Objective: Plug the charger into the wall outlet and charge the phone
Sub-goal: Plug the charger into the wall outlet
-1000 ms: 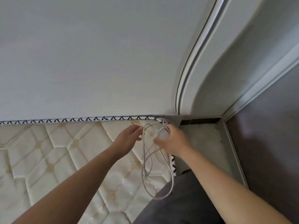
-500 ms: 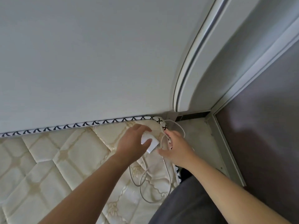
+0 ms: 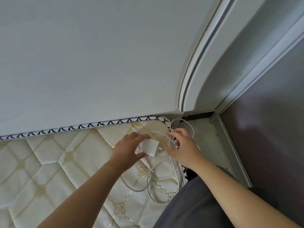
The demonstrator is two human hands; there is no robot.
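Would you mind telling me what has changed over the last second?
The left hand has taken hold of the white charger block. The cable, hanging in loops before, now lies on the mattress. The right hand stays at the cable.

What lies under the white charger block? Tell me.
Under the charger block, held by the left hand, lie loops of white cable on the quilted mattress. The spot directly beneath is covered.
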